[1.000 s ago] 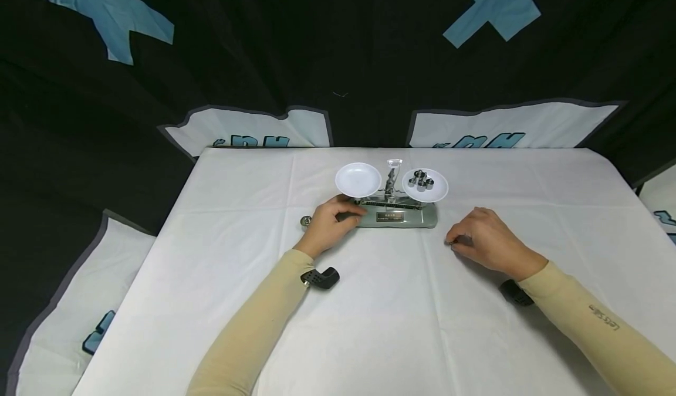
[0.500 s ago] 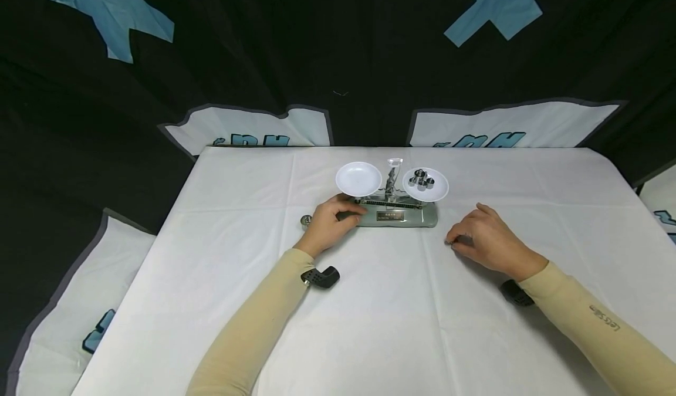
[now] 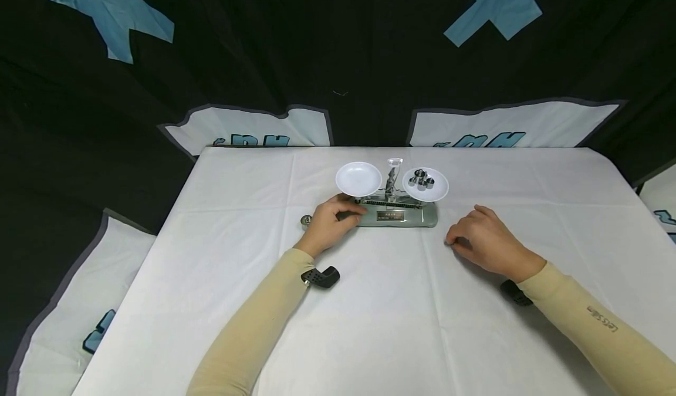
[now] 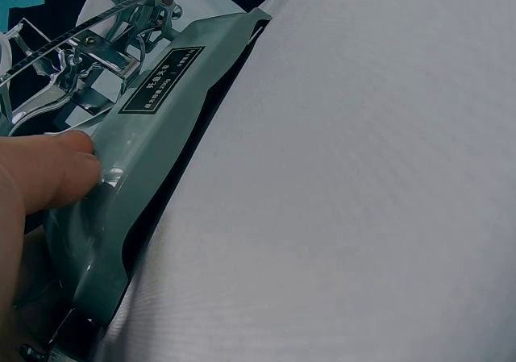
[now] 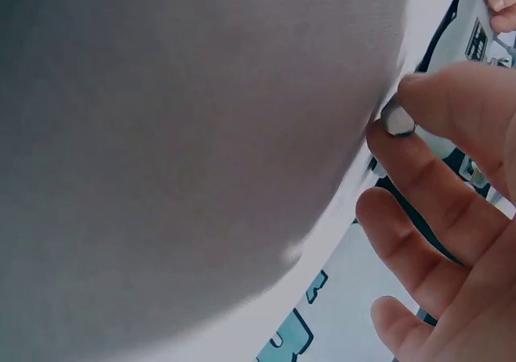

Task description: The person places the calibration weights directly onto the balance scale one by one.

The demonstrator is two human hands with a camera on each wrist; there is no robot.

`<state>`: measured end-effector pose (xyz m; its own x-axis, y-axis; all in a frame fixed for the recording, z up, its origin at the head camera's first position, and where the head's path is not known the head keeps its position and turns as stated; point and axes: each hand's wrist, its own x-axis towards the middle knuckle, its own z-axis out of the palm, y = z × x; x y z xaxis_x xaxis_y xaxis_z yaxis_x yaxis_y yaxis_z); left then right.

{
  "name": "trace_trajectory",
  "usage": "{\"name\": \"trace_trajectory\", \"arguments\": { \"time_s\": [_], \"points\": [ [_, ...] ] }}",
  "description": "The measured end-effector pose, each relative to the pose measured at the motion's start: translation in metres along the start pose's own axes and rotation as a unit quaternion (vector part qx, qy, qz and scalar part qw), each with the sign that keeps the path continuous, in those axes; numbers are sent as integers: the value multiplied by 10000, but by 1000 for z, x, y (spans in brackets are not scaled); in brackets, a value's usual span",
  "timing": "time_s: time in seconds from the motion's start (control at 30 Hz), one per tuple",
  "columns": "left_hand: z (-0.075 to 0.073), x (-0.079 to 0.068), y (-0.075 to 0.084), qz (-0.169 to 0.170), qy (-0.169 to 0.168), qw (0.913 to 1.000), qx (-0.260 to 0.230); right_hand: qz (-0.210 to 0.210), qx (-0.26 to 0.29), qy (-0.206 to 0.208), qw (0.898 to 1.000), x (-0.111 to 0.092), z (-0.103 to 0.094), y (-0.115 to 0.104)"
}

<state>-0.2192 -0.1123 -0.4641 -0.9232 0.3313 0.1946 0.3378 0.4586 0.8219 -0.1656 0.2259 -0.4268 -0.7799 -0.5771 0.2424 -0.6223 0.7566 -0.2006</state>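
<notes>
My left hand (image 3: 328, 226) is at the left end of a green-grey balance scale (image 3: 412, 217), thumb and fingers gripping its base (image 4: 153, 160). The scale carries two white pans. The left pan (image 3: 358, 179) has nothing on it; several small metal weights (image 3: 421, 180) stand on the right pan (image 3: 439, 193). To the right of the scale, low over the cloth, is my right hand (image 3: 486, 240). Its thumb and index finger pinch a small shiny metal weight (image 5: 398, 120), while the other fingers are bent loosely. In the head view the fingers hide this weight.
A white cloth (image 3: 369, 325) covers the table. Left of my left hand sits a small round metallic object (image 3: 306, 220). Behind the table hangs a black curtain (image 3: 359, 61) with blue and white printed patches.
My right hand has turned very slightly, and the weight in its fingers no longer shows in the head view. The left hand and the scale have stayed put.
</notes>
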Motion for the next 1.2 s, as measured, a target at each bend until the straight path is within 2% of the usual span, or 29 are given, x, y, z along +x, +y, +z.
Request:
{"name": "trace_trajectory", "arguments": {
  "time_s": [0.17, 0.33, 0.53, 0.7, 0.9, 1.0, 1.2],
  "points": [
    [0, 0, 0, 39, 9, 10000, 30, 187, 260, 160, 9994, -1, 0, 1],
    [0, 0, 0, 11, 5, 10000, 51, 612, 735, 711, 9929, 0, -2, 3],
    [1, 0, 1, -29, 3, 10000, -6, 1109, 1160, 1561, 9746, 2, -3, 4],
    [1, 0, 0, -25, 4, 10000, -2, 1557, 1532, 2061, 9538, 5, -5, 5],
    [0, 0, -1, -31, 9, 10000, -20, 2014, 2040, 2268, 9308, 9, -10, 2],
    [0, 0, -1, -14, 16, 10000, -11, 2033, 2144, 2290, 9275, 12, -13, 0],
    [0, 0, 0, -8, 27, 10000, 0, 2065, 2183, 2190, 9283, 15, -15, -3]
  ]
}}
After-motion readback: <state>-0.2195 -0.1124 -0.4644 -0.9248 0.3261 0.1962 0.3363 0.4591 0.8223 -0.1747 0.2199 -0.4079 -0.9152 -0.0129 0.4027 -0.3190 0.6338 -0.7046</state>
